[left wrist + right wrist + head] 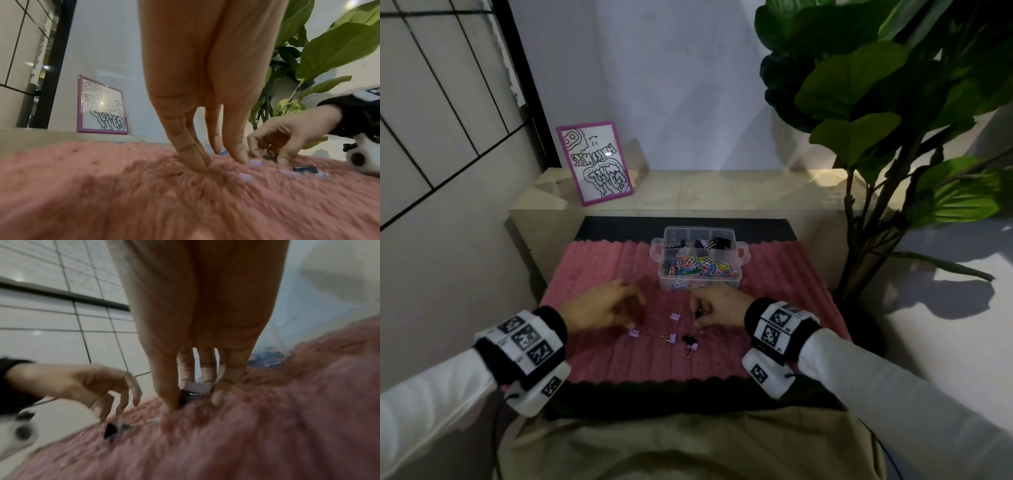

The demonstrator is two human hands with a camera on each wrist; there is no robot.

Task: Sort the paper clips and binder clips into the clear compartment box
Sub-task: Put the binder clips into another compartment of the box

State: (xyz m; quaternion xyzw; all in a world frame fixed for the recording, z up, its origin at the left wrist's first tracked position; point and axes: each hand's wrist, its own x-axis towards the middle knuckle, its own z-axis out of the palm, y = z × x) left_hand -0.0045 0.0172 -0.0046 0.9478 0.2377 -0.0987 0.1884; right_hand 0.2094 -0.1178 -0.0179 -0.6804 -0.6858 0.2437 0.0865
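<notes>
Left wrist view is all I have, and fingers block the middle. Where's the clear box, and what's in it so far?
Observer: The clear compartment box sits on the pink rug, just beyond both hands. Its near compartment is full of coloured paper clips.
Operator: Any binder clips in there?
Observer: Yes, the head view shows several sorted binder clips in the far compartments.
Operator: Has the right hand got hold of one?
Observer: In the right wrist view, the right hand pinches a black binder clip between thumb and fingers, down at the rug.
</notes>
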